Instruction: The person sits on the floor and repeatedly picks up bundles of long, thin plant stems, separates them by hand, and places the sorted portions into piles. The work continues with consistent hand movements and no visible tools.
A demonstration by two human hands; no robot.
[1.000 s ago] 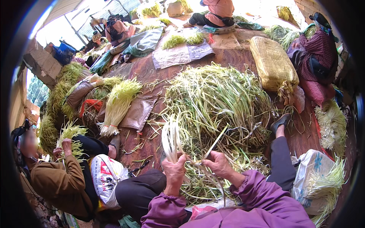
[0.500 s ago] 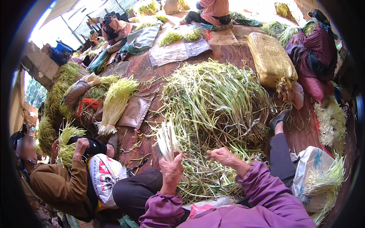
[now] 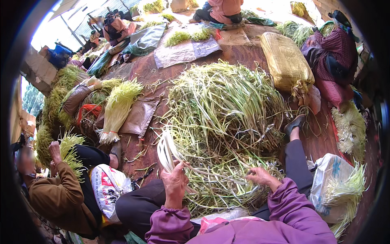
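My left hand (image 3: 174,183) is wrapped round a small bunch of white leafy stalks (image 3: 165,151), blanched chives by their look, with the pale ends bending up and left. From beside this hand a thin brownish strand (image 3: 211,172) stretches toward my right hand (image 3: 262,177). The right hand is held apart on the right, its fingers curled together at the tips; whether they pinch the strand is too small to tell. Both hands are above the near part of a large tangled heap of green and yellowish stalks (image 3: 223,101).
A person in a brown jacket (image 3: 61,199) handles stalks at my left, beside a white sack (image 3: 106,189). Tied bundles (image 3: 120,106) lie beyond. A yellow wrapped bale (image 3: 286,63) stands at far right; a pale sack (image 3: 331,179) with trimmed stalks is near right. Other people sit farther back.
My right hand has moved right and slightly down, away from the left. The left hand and its bunch have shifted a little left, and the white stalks now bend more.
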